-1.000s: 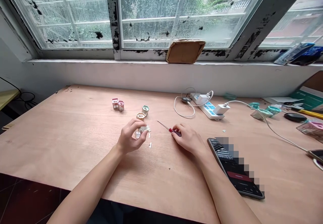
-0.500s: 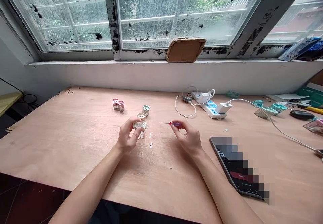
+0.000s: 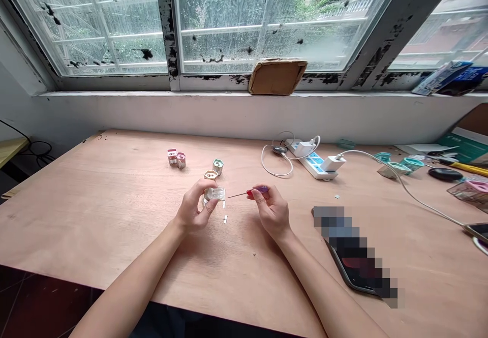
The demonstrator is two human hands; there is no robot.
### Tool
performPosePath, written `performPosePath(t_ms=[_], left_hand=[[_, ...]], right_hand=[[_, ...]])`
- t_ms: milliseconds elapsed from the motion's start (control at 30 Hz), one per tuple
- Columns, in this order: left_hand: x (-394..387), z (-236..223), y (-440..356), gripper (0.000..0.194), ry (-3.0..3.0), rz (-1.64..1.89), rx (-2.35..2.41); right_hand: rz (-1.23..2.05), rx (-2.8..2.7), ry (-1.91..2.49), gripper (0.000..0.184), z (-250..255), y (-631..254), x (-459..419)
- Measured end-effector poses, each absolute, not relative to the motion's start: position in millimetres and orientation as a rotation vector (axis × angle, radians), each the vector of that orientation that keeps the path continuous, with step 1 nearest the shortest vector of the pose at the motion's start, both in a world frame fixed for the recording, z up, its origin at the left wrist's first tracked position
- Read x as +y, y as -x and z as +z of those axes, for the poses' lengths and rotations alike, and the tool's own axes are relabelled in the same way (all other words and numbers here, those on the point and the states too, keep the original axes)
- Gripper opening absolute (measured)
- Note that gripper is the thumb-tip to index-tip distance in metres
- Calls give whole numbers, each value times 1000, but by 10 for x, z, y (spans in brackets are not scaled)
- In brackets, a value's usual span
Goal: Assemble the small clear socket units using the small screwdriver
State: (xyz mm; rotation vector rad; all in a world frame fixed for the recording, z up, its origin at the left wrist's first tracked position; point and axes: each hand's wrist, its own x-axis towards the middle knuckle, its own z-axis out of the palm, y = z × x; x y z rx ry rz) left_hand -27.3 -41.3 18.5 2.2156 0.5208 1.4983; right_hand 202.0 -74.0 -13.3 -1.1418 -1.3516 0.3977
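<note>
Screwdriver moved nearer clear plastic piece, hands closer together

The left hand and right hand are bare, narrow and long-fingered, on slender bare forearms.

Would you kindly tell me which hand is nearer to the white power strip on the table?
The right hand is nearer; it is closer to the camera than the power strip and to its left. The left hand lies farther left, beyond the right hand.
</note>
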Motion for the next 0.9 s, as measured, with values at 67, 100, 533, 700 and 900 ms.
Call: performPosePath(t_ms=[67, 100, 533, 700, 900], left_hand=[[-400, 165, 266, 23, -2222, 1506, 581], [-394, 158, 262, 25, -2220, 1517, 614], [-362, 129, 251, 37, -2243, 1588, 758], [-366, 148, 244, 35, -2263, 1607, 745], [-370, 158, 239, 35, -2271, 1615, 716]], right_hand=[[427, -1370, 1138, 33, -136, -1988, -739], [435, -1382, 1142, 32, -135, -1978, -738], [464, -1473, 1159, 28, -141, -1946, -738], [489, -1486, 1131, 27, -141, -1933, -755], [517, -1500, 1121, 26, -129, -1933, -774]])
